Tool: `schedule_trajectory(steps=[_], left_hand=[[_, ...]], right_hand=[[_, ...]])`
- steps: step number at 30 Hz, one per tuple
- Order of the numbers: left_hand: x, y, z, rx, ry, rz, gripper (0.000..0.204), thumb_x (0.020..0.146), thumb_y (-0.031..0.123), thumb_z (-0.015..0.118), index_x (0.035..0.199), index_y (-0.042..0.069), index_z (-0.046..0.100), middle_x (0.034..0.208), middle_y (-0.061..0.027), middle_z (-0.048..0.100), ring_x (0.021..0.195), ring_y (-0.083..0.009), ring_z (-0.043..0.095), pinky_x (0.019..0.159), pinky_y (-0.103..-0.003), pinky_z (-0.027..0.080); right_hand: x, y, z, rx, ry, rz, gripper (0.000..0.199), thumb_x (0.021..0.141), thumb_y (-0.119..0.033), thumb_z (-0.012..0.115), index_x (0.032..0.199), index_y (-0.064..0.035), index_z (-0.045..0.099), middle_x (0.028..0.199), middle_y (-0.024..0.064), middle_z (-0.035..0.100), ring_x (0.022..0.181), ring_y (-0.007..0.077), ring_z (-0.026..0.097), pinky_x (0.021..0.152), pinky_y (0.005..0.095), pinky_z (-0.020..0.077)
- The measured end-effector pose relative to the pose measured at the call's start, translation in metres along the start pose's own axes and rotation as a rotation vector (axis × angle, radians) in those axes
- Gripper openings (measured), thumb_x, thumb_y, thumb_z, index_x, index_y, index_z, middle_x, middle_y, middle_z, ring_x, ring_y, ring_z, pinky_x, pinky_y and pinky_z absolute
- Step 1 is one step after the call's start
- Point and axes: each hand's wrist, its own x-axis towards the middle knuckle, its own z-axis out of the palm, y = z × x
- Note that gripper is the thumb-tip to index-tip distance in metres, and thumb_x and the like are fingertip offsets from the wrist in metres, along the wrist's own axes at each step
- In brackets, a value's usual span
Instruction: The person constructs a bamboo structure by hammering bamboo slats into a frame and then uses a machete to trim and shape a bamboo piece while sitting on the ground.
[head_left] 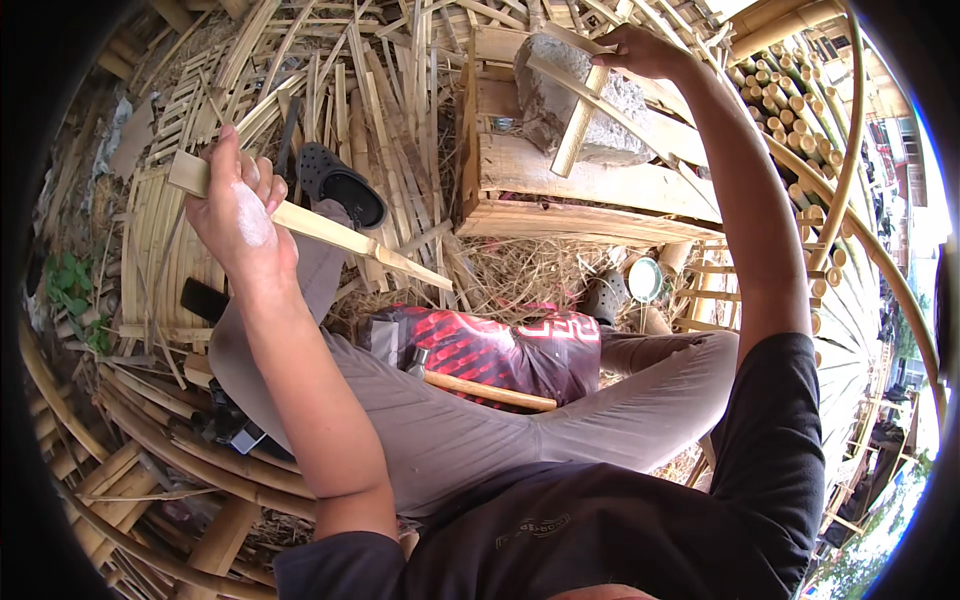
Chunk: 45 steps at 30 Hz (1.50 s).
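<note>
My left hand (245, 205) is raised on the left, closed around a flat bamboo strip (345, 236) that slants down to the right over my leg. At the far right my right hand (645, 52) reaches out, its fingers closed on an upright bamboo strip (573, 138). That strip stands against a rough grey stone block (620, 105), crossing another strip (640, 128) that lies slanted over the block. Beneath the block is a wooden bench of planks (590, 185). A hammer (490, 390) with a wooden handle rests on my lap, over a red and black cloth (480, 340).
Split bamboo strips (385, 130) litter the ground ahead. A dark clog (340, 185) is at the left; a round light-coloured container (645, 280) stands below the bench. Stacked bamboo poles (785, 100) are at the right, bamboo poles (200, 460) at the lower left.
</note>
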Motion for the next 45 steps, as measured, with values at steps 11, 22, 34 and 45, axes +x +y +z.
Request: schedule_trajectory(steps=[11,22,34,45], left_hand=[[-0.002,-0.005,0.007,0.037,-0.025,-0.024,0.03,0.089,0.013,0.069,0.07,0.013,0.046,0.059,0.0062,0.034,0.047,-0.004,0.027,0.042,-0.021,0.021],[-0.004,-0.011,0.011,0.034,-0.03,-0.045,0.026,0.09,0.013,0.068,0.072,0.011,0.05,0.059,0.0067,0.035,0.048,-0.0032,0.027,0.041,-0.021,0.022],[-0.002,-0.017,0.009,0.042,-0.017,-0.033,0.023,0.086,0.016,0.073,0.075,0.01,0.055,0.06,0.0066,0.035,0.05,-0.0038,0.032,0.042,-0.02,0.023],[-0.006,-0.014,0.011,0.044,-0.077,-0.024,0.027,0.089,0.016,0.07,0.071,0.015,0.05,0.059,0.0073,0.035,0.046,-0.0027,0.027,0.042,-0.02,0.02]], right_hand=[[0.039,0.032,0.022,0.071,-0.022,-0.164,0.054,0.089,-0.045,0.069,0.13,-0.01,0.062,0.108,0.0171,0.071,0.101,0.0288,0.066,0.088,0.0419,0.051],[0.041,0.039,0.022,0.106,-0.006,-0.112,0.053,0.09,-0.046,0.068,0.128,-0.009,0.063,0.101,0.0141,0.073,0.094,0.0267,0.068,0.084,0.0402,0.0519],[0.053,0.073,-0.061,-0.238,0.211,0.202,0.052,0.093,-0.053,0.055,0.095,-0.005,0.073,0.083,0.019,0.069,0.084,0.0299,0.067,0.078,0.0472,0.0527],[0.038,0.086,0.015,0.399,0.072,0.609,0.058,0.085,-0.056,0.07,0.092,0.0003,0.063,0.079,0.0137,0.066,0.063,0.0228,0.066,0.056,0.0369,0.055]])
